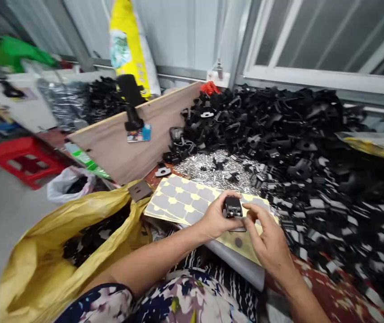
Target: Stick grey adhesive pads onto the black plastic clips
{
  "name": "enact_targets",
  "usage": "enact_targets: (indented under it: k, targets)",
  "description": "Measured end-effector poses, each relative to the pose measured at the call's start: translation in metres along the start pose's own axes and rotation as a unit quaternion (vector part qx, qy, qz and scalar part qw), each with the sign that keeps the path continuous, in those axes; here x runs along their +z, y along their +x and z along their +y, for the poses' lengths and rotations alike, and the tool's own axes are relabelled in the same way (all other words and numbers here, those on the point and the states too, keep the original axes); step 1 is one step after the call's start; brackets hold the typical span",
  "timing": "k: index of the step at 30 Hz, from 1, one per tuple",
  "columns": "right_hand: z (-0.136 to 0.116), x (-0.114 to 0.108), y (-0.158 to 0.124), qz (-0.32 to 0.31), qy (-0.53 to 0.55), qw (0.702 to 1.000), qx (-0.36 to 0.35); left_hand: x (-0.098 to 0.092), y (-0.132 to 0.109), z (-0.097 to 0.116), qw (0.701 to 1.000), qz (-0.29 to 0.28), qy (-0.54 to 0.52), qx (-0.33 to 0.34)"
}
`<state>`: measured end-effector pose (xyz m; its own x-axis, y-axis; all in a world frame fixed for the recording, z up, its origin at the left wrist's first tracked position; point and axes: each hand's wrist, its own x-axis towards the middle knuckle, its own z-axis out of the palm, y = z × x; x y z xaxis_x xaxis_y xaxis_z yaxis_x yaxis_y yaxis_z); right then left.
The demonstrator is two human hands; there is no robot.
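My left hand [216,220] grips a small black plastic clip [232,207] between thumb and fingers; bright metal shows on its near side. Close against the clip's right side is my right hand [269,237], with thumb and forefinger bent together. Whatever those fingertips pinch is too small to make out. A flat grey edge shows just under the clip. Below both hands lie sheets of grey stickers on yellow backing [181,197]. Behind them is a heap of small silver metal pins [208,163], with a few black pieces on top.
Black plastic parts [279,121] are piled across the table's back and right. A wooden board [165,121] borders the left, with a black clamp-like piece [133,103] on it. An open yellow sack [43,242] stands at lower left, near a red stool [26,161].
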<state>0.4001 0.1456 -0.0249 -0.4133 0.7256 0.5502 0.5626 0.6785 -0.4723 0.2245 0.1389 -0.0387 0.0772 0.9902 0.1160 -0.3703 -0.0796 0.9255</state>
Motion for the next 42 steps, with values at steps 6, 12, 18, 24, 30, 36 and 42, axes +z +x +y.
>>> enact_targets:
  k: [6,12,18,24,30,36,42]
  targets:
    - [-0.080,0.043,0.034,-0.144,0.218,0.949,-0.179,-0.080,-0.080,0.101,0.929,0.208,0.289,0.105]
    - [-0.086,0.116,0.135,-0.318,0.133,0.919,-0.191,-0.179,-0.198,0.182,0.552,0.448,0.698,0.087]
    - [-0.057,0.242,0.235,-0.272,-0.023,0.941,-0.198,-0.256,-0.229,0.156,0.538,0.271,0.780,-0.171]
    - [-0.013,0.275,0.261,-0.264,0.003,0.943,-0.203,-0.275,-0.208,0.125,0.575,0.309,0.744,-0.141]
    - [0.045,0.218,0.263,-0.188,0.083,0.974,-0.099,-0.262,-0.185,0.114,0.649,0.262,0.714,0.026]
    - [0.106,0.145,0.214,-0.077,0.173,0.980,0.067,-0.202,-0.137,0.103,0.770,0.130,0.618,0.091]
    - [0.114,0.101,0.152,-0.067,0.183,0.972,0.130,-0.138,-0.084,0.064,0.861,0.017,0.507,-0.026]
